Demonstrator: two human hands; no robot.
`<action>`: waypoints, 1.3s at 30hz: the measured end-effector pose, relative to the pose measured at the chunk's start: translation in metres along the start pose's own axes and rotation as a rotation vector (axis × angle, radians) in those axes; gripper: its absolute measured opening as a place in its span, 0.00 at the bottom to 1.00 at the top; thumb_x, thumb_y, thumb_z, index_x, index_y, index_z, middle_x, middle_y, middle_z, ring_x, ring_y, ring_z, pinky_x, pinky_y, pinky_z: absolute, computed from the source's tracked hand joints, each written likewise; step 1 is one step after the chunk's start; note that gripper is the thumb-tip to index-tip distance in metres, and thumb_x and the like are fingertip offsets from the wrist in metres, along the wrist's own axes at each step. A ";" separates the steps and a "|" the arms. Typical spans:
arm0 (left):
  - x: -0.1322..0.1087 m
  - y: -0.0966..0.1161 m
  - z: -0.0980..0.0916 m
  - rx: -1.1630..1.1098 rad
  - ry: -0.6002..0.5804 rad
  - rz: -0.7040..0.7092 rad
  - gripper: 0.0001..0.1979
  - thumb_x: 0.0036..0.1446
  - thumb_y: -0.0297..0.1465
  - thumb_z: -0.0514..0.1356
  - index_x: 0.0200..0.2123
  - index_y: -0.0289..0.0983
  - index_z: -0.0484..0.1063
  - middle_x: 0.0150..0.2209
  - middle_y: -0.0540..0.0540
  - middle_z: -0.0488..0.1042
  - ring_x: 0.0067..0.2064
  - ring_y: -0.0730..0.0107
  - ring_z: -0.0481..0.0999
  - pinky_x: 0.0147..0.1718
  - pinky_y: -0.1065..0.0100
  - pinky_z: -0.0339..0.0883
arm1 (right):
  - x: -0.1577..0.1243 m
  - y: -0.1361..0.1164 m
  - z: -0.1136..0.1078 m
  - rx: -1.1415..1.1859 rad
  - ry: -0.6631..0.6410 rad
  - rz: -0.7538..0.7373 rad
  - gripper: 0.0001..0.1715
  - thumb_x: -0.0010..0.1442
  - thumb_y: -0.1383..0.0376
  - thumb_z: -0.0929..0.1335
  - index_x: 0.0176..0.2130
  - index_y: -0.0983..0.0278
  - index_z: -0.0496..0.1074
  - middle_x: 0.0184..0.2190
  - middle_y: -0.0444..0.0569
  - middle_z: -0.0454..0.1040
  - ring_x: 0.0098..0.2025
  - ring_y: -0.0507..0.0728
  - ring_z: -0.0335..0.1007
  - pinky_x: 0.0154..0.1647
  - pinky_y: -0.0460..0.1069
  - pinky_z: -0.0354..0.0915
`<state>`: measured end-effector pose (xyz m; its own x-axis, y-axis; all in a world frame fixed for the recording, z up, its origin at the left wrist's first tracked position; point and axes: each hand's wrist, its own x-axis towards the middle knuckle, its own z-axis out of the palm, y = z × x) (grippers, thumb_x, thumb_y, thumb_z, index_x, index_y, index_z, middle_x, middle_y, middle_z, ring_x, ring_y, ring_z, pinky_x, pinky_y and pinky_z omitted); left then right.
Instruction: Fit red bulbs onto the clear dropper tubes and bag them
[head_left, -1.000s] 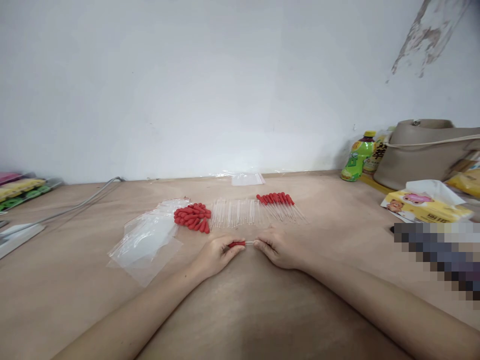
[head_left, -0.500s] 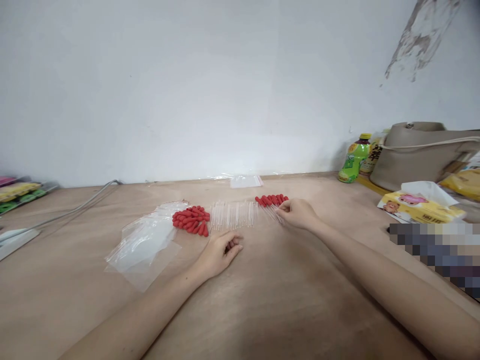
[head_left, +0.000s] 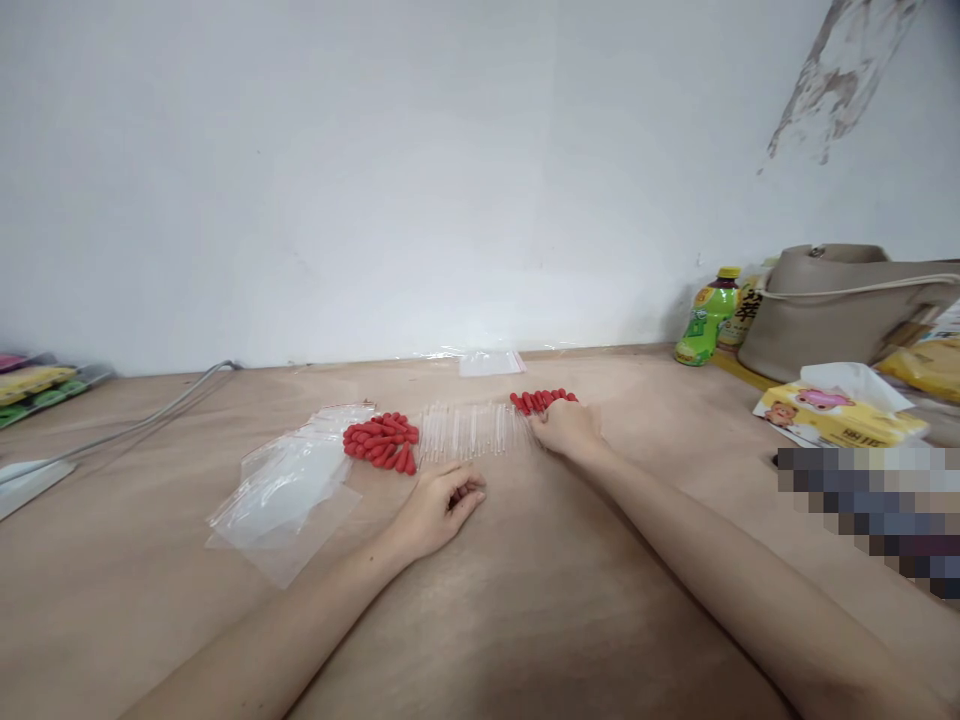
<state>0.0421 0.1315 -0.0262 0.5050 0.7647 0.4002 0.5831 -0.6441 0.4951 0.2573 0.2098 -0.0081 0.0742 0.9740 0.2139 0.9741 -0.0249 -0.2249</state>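
My right hand (head_left: pixel 568 430) is closed, with its fingertips down at the left edge of a row of droppers with red rubber bulbs (head_left: pixel 538 401). It covers most of their tubes, and whatever the fingertips pinch is hidden. Just left of it, thin clear glass tubes (head_left: pixel 469 430) lie side by side. My left hand (head_left: pixel 442 505) rests on the table below these tubes, fingers loosely curled, thumb apart from them, holding nothing. A heap of loose red rubber bulbs (head_left: pixel 380 442) sits up and left of that hand.
Clear zip bags (head_left: pixel 289 490) lie spread at left, and another bag (head_left: pixel 491 364) lies by the wall. A grey cable (head_left: pixel 161 410) crosses the left side. At right stand a green bottle (head_left: pixel 707 320), a beige handbag (head_left: pixel 821 310) and a yellow tissue pack (head_left: pixel 847 412).
My right hand has shifted left along the droppers and now covers more of their tubes. My left hand stays in place.
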 end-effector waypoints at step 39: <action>-0.005 -0.004 -0.001 0.265 0.099 0.034 0.07 0.56 0.30 0.52 0.33 0.36 0.69 0.30 0.46 0.68 0.32 0.69 0.68 0.32 0.68 0.62 | -0.027 -0.011 0.004 0.472 0.170 -0.130 0.14 0.52 0.59 0.63 0.22 0.63 0.69 0.20 0.44 0.70 0.25 0.52 0.65 0.31 0.47 0.53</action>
<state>0.0365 0.1300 -0.0292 0.4702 0.7321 0.4929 0.7192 -0.6416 0.2668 0.2438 0.1850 -0.0152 0.0310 0.9109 0.4115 0.7780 0.2365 -0.5821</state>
